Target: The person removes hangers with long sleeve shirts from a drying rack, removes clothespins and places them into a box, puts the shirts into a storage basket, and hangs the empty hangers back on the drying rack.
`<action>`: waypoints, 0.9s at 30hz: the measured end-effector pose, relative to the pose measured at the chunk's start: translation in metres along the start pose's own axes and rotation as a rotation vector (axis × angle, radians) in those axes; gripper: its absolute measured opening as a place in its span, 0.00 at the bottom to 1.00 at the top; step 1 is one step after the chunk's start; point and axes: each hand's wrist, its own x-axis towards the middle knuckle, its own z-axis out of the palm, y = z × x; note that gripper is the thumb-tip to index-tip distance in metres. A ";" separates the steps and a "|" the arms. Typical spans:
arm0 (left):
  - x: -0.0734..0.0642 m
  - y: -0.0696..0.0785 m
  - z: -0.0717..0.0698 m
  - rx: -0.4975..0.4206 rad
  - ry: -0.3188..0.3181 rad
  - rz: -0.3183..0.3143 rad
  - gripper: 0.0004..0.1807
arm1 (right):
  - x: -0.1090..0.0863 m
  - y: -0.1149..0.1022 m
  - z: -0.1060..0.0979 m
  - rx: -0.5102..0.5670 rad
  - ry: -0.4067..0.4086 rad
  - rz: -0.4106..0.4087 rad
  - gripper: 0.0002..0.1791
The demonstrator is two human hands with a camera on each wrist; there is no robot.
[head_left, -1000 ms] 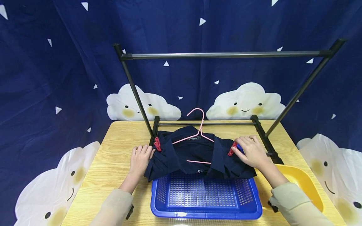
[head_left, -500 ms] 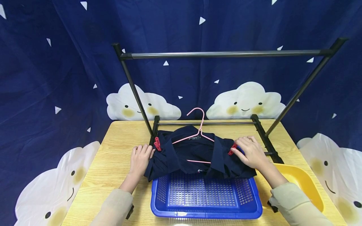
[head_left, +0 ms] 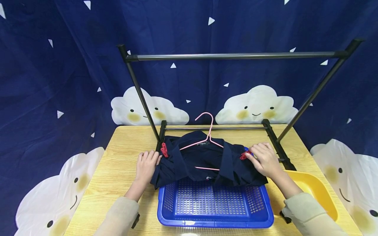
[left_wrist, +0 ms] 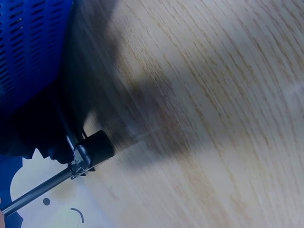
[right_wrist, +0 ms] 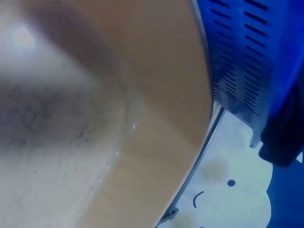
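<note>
A dark navy shirt (head_left: 189, 170) lies over the far part of a blue basket (head_left: 215, 225), collar spread, with a small pale label inside the neck and a tiny light mark on its front; a pink hanger (head_left: 209, 135) is inside it, the hook standing out at 12 o'clock, the lower bar showing only as a short piece in the neck opening. At the shirt's 10 o'clock shoulder sits one red clip (head_left: 164, 150); at its 2 o'clock shoulder, the right hand (head_left: 265, 160) pinches another red clip (head_left: 245, 155), partly covered by the fingers; the left hand (head_left: 146, 166) rests at the 9 o'clock edge of the shirt, thumb toward the cloth, and whether it grips the cloth I cannot tell. The hanger's ends are hidden under the fabric; in the left wrist view the cloth is almost a black mass. At 4 o'clock a yellow basin (head_left: 310, 185) is partly hidden by the right forearm; at 12 o'clock, beyond the shirt, rises a rack (head_left: 236, 56); the sleeves are cut by the lower border.
</note>
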 end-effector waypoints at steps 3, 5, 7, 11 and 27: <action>-0.001 -0.001 0.000 0.005 -0.017 -0.002 0.17 | 0.001 0.001 -0.005 -0.002 0.029 0.021 0.23; -0.001 -0.001 0.000 0.003 -0.011 -0.001 0.16 | 0.001 0.003 -0.008 -0.013 0.039 0.031 0.23; -0.001 -0.001 -0.001 0.007 -0.006 0.002 0.15 | 0.000 0.005 -0.011 -0.026 0.046 0.043 0.23; -0.001 0.000 -0.001 0.003 -0.006 0.004 0.15 | -0.006 0.010 -0.018 -0.053 0.054 0.091 0.25; 0.000 0.001 -0.001 0.017 -0.018 -0.002 0.17 | -0.048 0.024 -0.043 -0.138 -0.019 0.299 0.31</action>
